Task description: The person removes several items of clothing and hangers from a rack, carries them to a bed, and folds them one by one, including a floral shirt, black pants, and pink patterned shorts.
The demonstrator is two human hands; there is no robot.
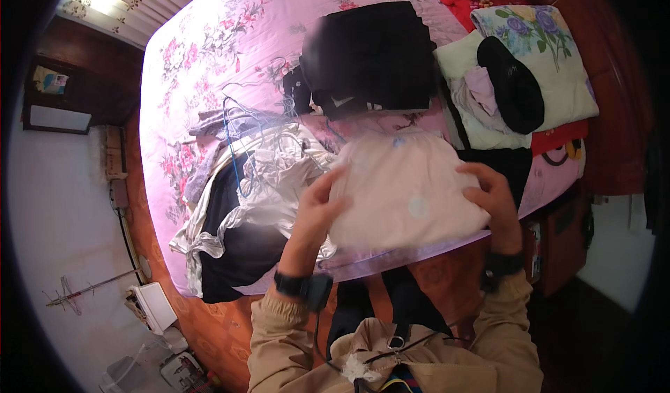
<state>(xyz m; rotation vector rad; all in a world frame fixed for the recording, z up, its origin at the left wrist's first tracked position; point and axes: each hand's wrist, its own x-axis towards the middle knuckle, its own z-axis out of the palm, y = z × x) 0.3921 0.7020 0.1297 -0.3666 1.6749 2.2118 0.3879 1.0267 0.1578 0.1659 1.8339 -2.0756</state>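
Observation:
Between my two hands is a pale pink folded garment (408, 199) with a small light patch, slightly blurred. My left hand (319, 207) grips its left side and my right hand (484, 184) grips its right side. The garment is over the front edge of a bed with a pink floral sheet (209, 53). Behind it lies a stack of folded black clothes (374, 58). On the left is a heap of white, dark and striped clothes (277, 178) with wire hangers (230, 142) tangled on top.
At the right, a folded flowered quilt (565, 79) carries a black cloth item (510, 87) and crumpled pale cloth (479, 95). A black cloth (502, 173) lies nearer me. A wooden cabinet (565, 241) stands beyond the bed's right corner. A white box (154, 306) is on the left floor.

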